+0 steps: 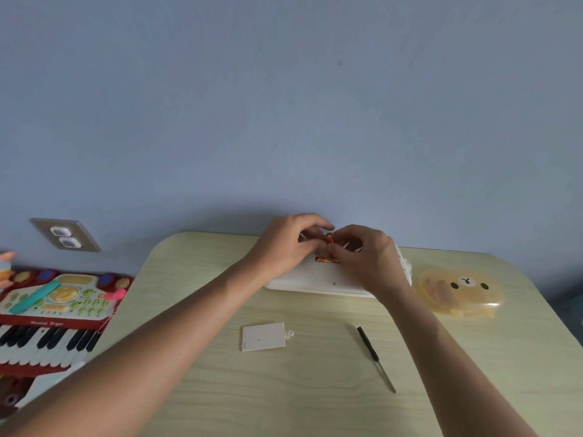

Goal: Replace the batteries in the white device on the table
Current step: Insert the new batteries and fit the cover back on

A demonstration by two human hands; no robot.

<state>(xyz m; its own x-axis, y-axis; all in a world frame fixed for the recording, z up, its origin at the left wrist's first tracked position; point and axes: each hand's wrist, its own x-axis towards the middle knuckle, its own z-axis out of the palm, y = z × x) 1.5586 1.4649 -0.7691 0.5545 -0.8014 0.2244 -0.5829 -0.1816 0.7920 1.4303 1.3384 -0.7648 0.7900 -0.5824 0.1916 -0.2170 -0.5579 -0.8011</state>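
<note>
The white device [318, 283] lies at the far edge of the table, with its battery compartment open on top. A red and orange battery [326, 259] lies in the compartment. A second orange battery [329, 238] stands tilted above it, pinched between the fingertips of both hands. My left hand [285, 247] rests over the device's left part, its fingers curled on the battery. My right hand [369, 257] covers the device's right part and grips the same battery. The white battery cover [263, 336] lies loose on the table, nearer to me.
A black screwdriver [375, 357] lies right of the cover. A yellow bear-shaped box [460, 293] sits at the right of the pale wooden table [315, 389]. A red toy keyboard [53, 313] lies off the table's left side. The blue wall has a socket [66, 236].
</note>
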